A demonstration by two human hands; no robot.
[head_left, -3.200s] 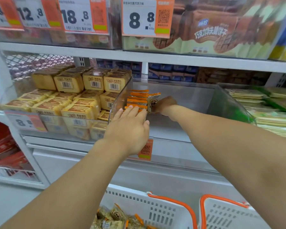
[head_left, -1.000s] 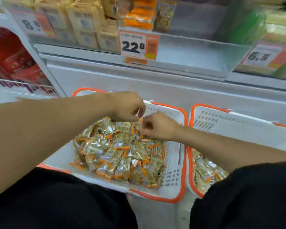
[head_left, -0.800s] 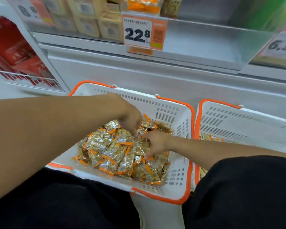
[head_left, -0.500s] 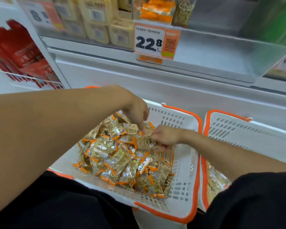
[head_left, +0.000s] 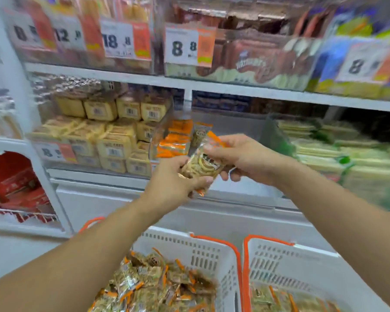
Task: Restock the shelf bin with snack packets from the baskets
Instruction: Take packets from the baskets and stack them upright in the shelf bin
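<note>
Packets (head_left: 202, 164), pinched between our left hand (head_left: 175, 183) and right hand (head_left: 241, 157), slant up-right just before the shelf bin (head_left: 234, 129), which lies straight ahead, our right hand nearer.

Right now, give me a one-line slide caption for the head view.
Both hands, left and right, hold snack packets before the shelf bin, above two baskets.

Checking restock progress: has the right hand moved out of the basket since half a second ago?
Yes. The right hand has risen out of the left basket, up to the shelf bin, gripping snack packets.
</note>
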